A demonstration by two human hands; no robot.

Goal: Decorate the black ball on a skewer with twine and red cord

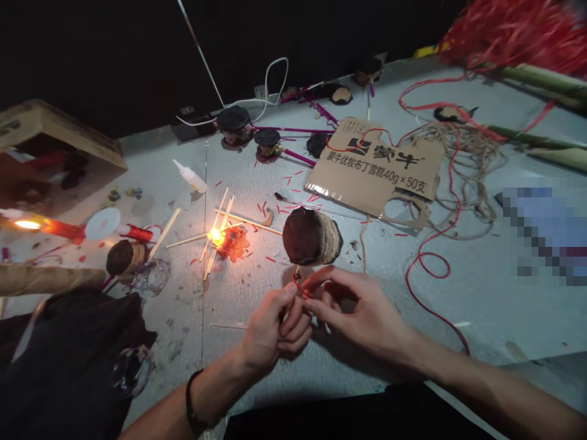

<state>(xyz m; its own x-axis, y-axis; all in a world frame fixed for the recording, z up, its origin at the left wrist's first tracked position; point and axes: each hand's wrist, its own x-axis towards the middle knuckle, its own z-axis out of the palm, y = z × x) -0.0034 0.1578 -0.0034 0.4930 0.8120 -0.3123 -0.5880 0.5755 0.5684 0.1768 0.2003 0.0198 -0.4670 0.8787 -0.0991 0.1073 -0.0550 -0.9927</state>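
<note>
Head view. Drum-shaped piece (306,237), dark-faced, twine-wrapped side: centre, just beyond both hands; contact with worktop (389,263) unclear. Left hand (275,324): fingers curled, gripping at its thin stem (298,269), mostly hidden. Right hand (362,305): fingers pinching red cord (300,287) at the stem. Left: small flame (216,237) among crossed pale sticks (210,263); beyond, white bottle (191,178). Far right of centre: printed cardboard (367,174), cut out at one edge.

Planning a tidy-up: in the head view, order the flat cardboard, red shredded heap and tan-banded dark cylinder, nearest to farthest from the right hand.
From the right hand:
1. Tan-banded dark cylinder, just beyond it.
2. Flat cardboard, farther up.
3. Red shredded heap, far upper right.
</note>
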